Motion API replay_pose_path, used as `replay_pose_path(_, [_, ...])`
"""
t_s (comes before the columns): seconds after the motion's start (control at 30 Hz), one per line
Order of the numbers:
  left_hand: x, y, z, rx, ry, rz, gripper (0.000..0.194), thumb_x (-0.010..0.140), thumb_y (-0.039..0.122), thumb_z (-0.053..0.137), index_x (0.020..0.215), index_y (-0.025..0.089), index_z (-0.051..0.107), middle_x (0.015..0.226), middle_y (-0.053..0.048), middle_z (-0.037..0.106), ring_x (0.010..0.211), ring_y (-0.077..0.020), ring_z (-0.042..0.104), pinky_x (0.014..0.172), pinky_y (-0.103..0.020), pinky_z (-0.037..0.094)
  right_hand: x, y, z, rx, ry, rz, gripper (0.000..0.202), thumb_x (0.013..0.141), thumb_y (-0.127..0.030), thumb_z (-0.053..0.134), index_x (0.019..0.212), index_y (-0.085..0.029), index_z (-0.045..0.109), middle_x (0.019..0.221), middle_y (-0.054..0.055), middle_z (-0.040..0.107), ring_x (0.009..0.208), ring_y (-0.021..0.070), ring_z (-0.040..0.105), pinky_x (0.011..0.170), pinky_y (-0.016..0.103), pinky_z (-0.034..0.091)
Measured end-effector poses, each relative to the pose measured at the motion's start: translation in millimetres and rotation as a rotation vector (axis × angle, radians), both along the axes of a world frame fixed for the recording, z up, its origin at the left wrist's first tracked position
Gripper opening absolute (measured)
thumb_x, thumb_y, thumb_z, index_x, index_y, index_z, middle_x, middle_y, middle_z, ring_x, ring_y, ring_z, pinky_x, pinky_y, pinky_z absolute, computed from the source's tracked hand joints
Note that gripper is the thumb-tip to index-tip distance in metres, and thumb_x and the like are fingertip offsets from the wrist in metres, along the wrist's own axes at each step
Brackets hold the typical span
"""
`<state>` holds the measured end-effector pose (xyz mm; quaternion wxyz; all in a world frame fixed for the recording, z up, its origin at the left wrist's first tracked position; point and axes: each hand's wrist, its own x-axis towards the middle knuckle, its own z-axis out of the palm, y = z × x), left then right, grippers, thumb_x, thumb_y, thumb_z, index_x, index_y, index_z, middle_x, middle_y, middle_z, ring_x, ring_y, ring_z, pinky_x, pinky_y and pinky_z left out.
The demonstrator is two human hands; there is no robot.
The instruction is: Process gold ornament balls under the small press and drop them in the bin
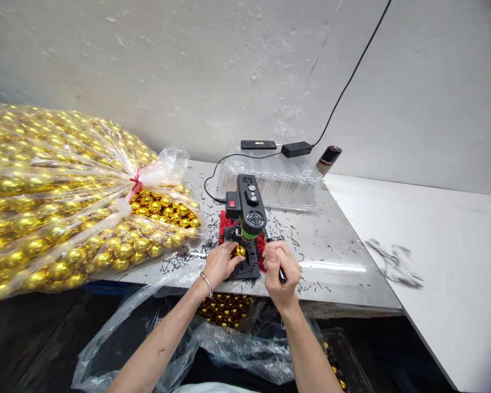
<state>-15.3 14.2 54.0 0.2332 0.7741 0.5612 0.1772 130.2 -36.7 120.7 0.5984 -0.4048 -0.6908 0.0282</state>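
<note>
My left hand (221, 263) pinches a shiny gold ball (240, 251) between thumb and fingers, at the base plate of a small black bench press (251, 203). The ball sits under the machine's round head, which has a green ring. Wrapped around the black handle (282, 276) of the machine's lever is my right hand (281, 266). A red mat (228, 218) lies beneath the machine. Below the table edge, an open clear plastic bag (229, 346) holds more gold balls (226, 310).
At left lies a large tied clear bag (65, 202) of gold balls. Behind the machine stand clear plastic trays (270, 183) with a power adapter (297, 149) on top and a dark spray can (329, 159) beside them. Black scraps litter the metal tabletop (347, 275). White gloves (396, 263) lie right.
</note>
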Motion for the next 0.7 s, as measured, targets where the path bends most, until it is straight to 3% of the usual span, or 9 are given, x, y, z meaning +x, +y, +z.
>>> replay_pose_path(0.23, [2.0, 6.3, -2.2, -0.020, 0.019, -0.001, 0.044, 0.086, 0.046, 0.057, 0.121, 0.021, 0.064, 0.116, -0.008, 0.066, 0.103, -0.0239, 0.064, 0.088, -0.030, 0.048, 1.2, -2.0, -7.6, -0.003, -0.026, 0.013, 0.026, 0.088, -0.006, 0.041, 0.067, -0.020, 0.045, 0.067, 0.001, 0.051, 0.065, 0.0127, 0.051, 0.057, 0.026, 0.040])
replay_pose_path(0.47, [-0.8, 4.6, 2.7, -0.052, 0.002, -0.024, 0.042, 0.084, 0.044, 0.060, 0.120, 0.022, 0.064, 0.118, -0.007, 0.066, 0.101, -0.0236, 0.064, 0.086, -0.030, 0.048, 2.3, -0.4, -42.0, 0.027, -0.024, 0.041, 0.023, 0.089, -0.012, 0.038, 0.069, -0.020, 0.048, 0.071, 0.003, 0.052, 0.065, 0.0138, 0.052, 0.057, 0.028, 0.044])
replay_pose_path(0.7, [0.5, 4.7, 4.8, -0.076, 0.013, -0.008, 0.044, 0.084, 0.045, 0.060, 0.121, 0.022, 0.065, 0.117, -0.007, 0.066, 0.099, -0.0251, 0.065, 0.084, -0.031, 0.049, 0.3, 3.7, -60.8, 0.081, -0.010, -0.011, 0.028, 0.095, -0.021, 0.033, 0.069, -0.021, 0.046, 0.070, 0.002, 0.053, 0.065, 0.0143, 0.054, 0.074, 0.038, 0.049])
